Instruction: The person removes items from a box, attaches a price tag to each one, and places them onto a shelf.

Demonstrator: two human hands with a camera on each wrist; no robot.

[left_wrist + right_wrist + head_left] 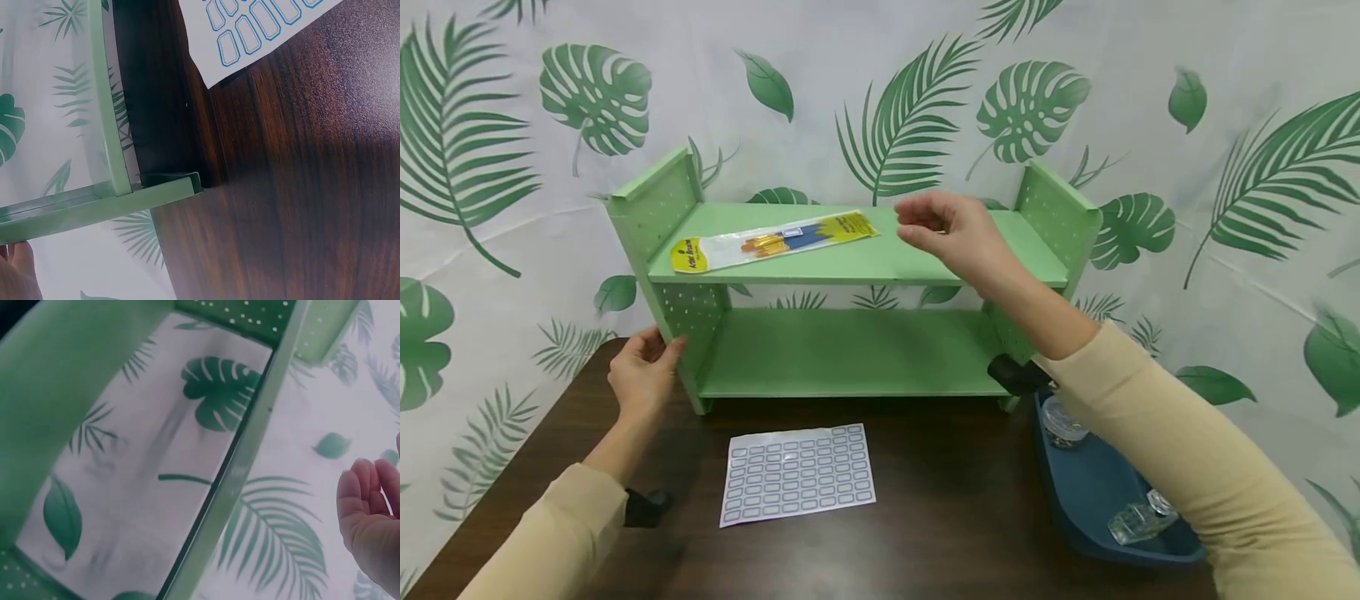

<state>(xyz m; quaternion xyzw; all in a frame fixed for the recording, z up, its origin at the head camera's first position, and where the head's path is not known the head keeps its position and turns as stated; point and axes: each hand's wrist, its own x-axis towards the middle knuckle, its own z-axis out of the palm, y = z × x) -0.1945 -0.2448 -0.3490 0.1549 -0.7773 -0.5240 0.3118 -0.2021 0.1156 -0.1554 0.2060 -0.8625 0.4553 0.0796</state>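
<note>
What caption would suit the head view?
Left hand holds a green shelf while the right hand hovers empty over its top, beside a brush pack.

A staged craft or stationery set-up rather than a lived-in room: a leaf-printed fabric backdrop [880,75] hangs behind a dark wooden worktop [940,500] (holding a green shelf unit [850,275], paintbrush pack [775,240] and label sheet [797,473]).

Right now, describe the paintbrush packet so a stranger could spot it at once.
Find the green two-tier shelf standing on the dark wooden table. On its top board, towards the left, lies the paintbrush packet: a flat clear sleeve with yellow ends and orange-and-blue brushes inside. The only other flat item, the white label sheet, lies down on the table instead.
</note>
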